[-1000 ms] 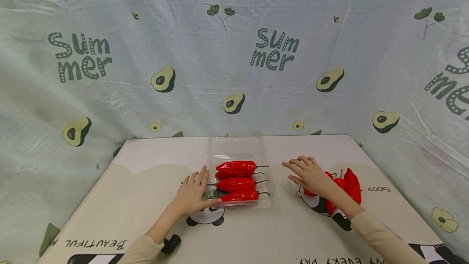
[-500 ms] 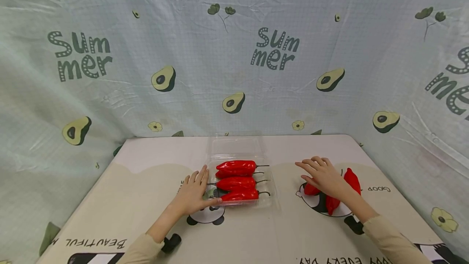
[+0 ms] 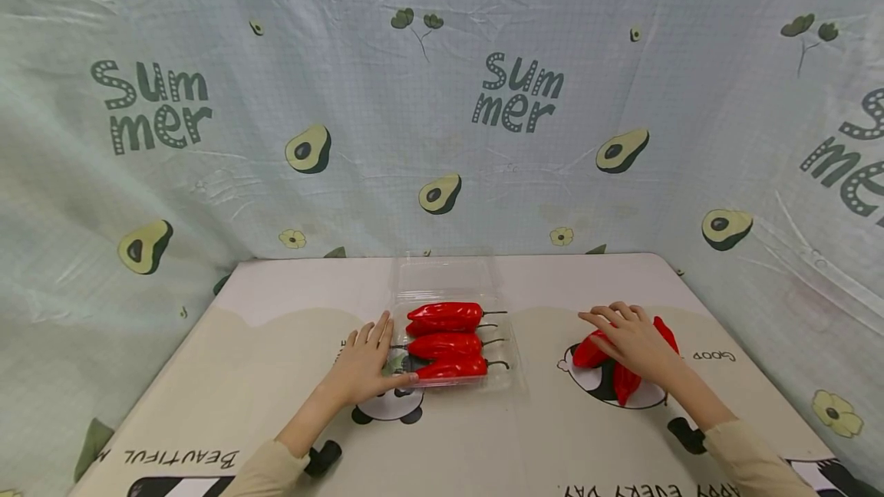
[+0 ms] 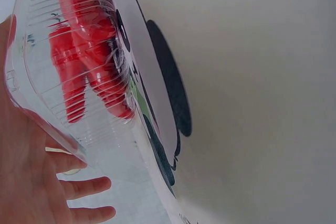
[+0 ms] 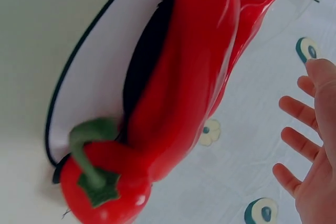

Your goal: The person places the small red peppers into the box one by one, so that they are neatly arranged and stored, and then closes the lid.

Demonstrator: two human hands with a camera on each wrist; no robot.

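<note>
A clear plastic clamshell box (image 3: 452, 383) lies with its lid folded back, several shiny red peppers (image 3: 445, 346) side by side in it, stems mostly to the right. Against the box's left side rests my left hand (image 3: 361, 366), fingers straight and thumb along the front edge; the left wrist view shows the palm at the clear wall. My right hand (image 3: 635, 343) is over a loose pile of red peppers (image 3: 627, 384) at the right and hides part of it. In the right wrist view its fingers are spread beside a long pepper (image 5: 191, 72), holding nothing.
A pale printed cloth (image 3: 276, 374) with panda drawings and lettering covers the table. The box's raised lid (image 3: 445, 278) stands toward the back. Behind the table and down both sides hangs an avocado-print curtain (image 3: 373, 98).
My right hand has moved to the right, from near the box to over the loose peppers, and lowered there. The left hand and the box have stayed put.
</note>
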